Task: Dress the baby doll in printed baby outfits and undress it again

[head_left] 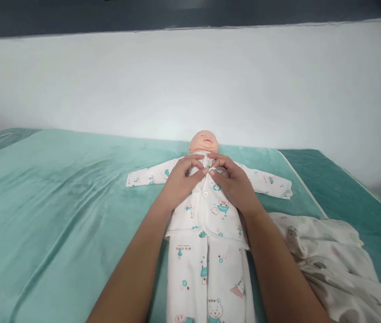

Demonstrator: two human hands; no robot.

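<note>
A baby doll (pixel 204 140) lies on its back, its head toward the wall. It wears a white printed baby shirt (pixel 222 220) with long sleeves spread to both sides, and matching trousers (pixel 190 273). At the upper chest, my left hand (pixel 186 176) pinches the shirt's front edge between thumb and fingers. Opposite it, my right hand (pixel 232 178) grips the other side of the same opening, the fingertips of both hands almost meeting. Just below them a small round button (pixel 205 194) shows on the front. Whatever is right between my fingertips is mostly hidden.
A light green cover (pixel 59 202) with wrinkles lies under the doll, over a darker green one (pixel 341 193) at the right. A crumpled white printed cloth (pixel 335 255) lies beside my right forearm. Behind stands a white wall (pixel 177 85).
</note>
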